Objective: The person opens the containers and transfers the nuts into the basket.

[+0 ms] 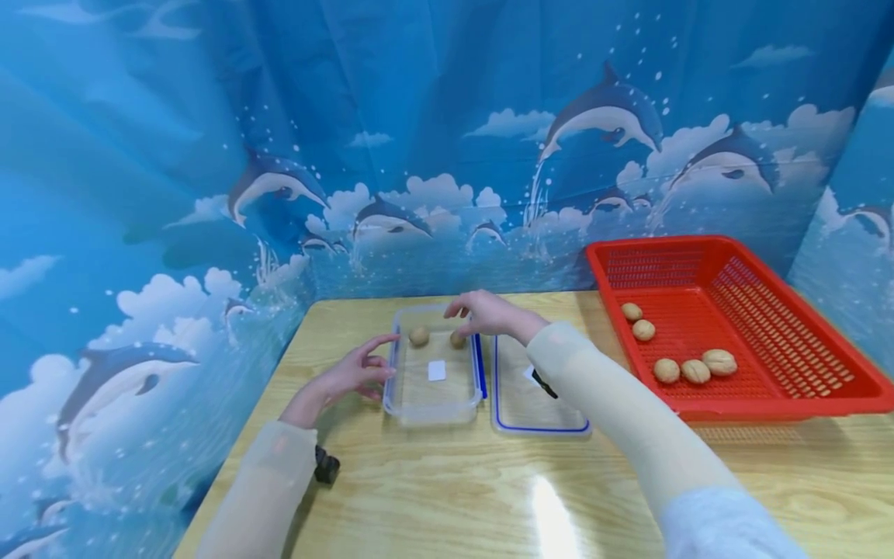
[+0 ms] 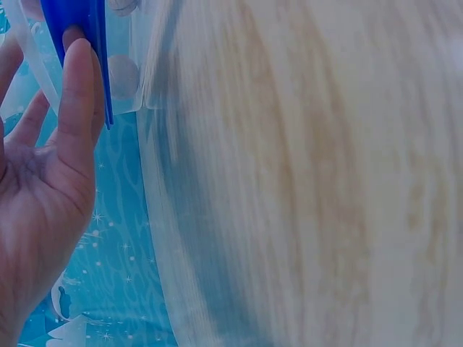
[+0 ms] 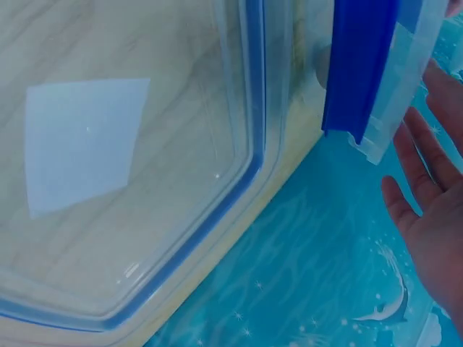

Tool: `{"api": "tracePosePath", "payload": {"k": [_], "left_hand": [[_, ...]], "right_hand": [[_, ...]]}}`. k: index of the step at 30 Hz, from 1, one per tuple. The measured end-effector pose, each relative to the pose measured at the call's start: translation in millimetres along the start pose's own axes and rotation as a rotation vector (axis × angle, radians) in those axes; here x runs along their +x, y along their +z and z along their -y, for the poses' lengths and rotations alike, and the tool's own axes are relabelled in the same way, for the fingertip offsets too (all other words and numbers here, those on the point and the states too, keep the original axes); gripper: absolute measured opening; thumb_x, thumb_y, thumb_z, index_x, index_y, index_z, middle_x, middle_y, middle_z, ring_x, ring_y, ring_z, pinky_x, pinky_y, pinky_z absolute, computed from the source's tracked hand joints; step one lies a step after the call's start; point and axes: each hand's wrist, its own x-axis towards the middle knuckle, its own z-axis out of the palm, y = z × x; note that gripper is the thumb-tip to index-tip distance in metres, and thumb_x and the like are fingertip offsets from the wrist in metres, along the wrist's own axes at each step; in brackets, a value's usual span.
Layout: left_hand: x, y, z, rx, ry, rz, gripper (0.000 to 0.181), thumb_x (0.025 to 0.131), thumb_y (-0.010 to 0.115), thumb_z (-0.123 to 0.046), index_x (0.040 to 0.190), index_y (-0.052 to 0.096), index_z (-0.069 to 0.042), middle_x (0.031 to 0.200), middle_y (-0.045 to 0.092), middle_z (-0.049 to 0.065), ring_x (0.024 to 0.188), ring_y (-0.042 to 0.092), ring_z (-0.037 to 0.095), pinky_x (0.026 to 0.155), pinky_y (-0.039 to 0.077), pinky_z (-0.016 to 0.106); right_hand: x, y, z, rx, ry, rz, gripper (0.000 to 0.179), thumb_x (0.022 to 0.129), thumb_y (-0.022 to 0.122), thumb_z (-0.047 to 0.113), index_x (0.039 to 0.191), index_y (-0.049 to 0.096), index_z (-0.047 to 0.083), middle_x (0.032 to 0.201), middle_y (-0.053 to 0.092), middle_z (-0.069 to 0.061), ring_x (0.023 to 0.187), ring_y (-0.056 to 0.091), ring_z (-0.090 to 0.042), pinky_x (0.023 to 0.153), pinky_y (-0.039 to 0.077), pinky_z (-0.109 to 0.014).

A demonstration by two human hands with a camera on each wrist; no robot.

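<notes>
A clear plastic box point(image 1: 433, 400) with blue latches stands on the table, and two walnuts lie in it. One walnut point(image 1: 419, 336) is at the back left, the other walnut point(image 1: 457, 340) at the back right. My left hand point(image 1: 352, 373) is at the box's left side, fingers spread and loosely bent near the rim; a blue latch point(image 2: 79, 43) shows behind a fingertip in the left wrist view. My right hand point(image 1: 485, 314) reaches over the right rim, its fingertips just above the right walnut. Whether they touch it is hard to see.
A clear lid point(image 1: 541, 407) with a blue seal lies right of the box, partly under my right forearm. Farther right, a red basket point(image 1: 761, 404) holds several walnuts point(image 1: 695, 371). A dolphin-print curtain point(image 1: 433, 155) hangs behind and beside the wooden table point(image 1: 419, 497).
</notes>
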Motion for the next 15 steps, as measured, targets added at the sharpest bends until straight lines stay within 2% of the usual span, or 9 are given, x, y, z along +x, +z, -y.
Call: {"api": "tracePosePath", "payload": {"k": [7, 15], "left_hand": [[-1.5, -1.4, 0.9, 0.003, 0.005, 0.012, 0.072, 0.097, 0.062, -0.018, 0.156, 0.020, -0.016, 0.101, 0.060, 0.012, 0.090, 0.064, 0.023, 0.069, 0.058, 0.040], [1.2, -3.2, 1.7, 0.002, 0.008, 0.017, 0.071, 0.098, 0.061, -0.015, 0.156, 0.020, -0.016, 0.102, 0.061, 0.012, 0.089, 0.065, 0.022, 0.070, 0.058, 0.041]], "right_hand": [[8.6, 7, -2, -0.045, 0.016, 0.034, 0.040, 0.088, 0.073, 0.011, 0.127, 0.063, 0.005, 0.126, 0.061, -0.011, 0.115, 0.055, -0.030, 0.091, 0.049, -0.038], [18.8, 15, -4, -0.145, -0.016, 0.083, 0.038, 0.087, 0.073, 0.006, 0.123, 0.065, 0.002, 0.120, 0.064, -0.012, 0.106, 0.060, -0.026, 0.090, 0.050, -0.035]]}}
